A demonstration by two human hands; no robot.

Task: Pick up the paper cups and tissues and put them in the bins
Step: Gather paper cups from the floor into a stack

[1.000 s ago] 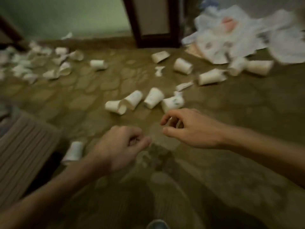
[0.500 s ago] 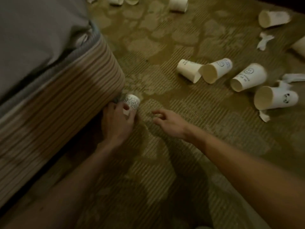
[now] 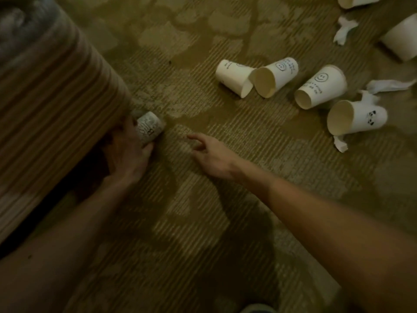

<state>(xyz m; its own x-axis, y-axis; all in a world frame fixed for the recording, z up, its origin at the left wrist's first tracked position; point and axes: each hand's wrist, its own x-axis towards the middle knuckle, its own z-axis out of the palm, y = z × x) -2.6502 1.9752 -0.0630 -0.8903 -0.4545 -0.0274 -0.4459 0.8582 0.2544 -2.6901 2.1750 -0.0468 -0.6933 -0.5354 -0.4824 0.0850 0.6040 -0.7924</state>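
Note:
My left hand (image 3: pixel 130 152) grips a white paper cup with black writing (image 3: pixel 149 127) on the carpet, right against the corner of a striped bed base (image 3: pixel 52 105). My right hand (image 3: pixel 209 152) hovers just right of it, fingers loosely spread and holding nothing. Several more white paper cups lie on their sides to the upper right: one (image 3: pixel 233 77) nested against a smiley cup (image 3: pixel 276 75), another smiley cup (image 3: pixel 320 86) and a panda cup (image 3: pixel 356 117). Crumpled tissues lie near them (image 3: pixel 388 85) (image 3: pixel 344 30) (image 3: pixel 340 144). No bin is in view.
The striped bed base with grey bedding (image 3: pixel 20 26) fills the upper left and blocks that side. More cups sit at the top right edge (image 3: pixel 401 37) (image 3: pixel 356 1). Patterned olive carpet (image 3: pixel 203 222) covers the floor.
The view swung from the wide room down to the bed corner. My left hand reached the cup by the bed and closed round it; my right hand stays beside it.

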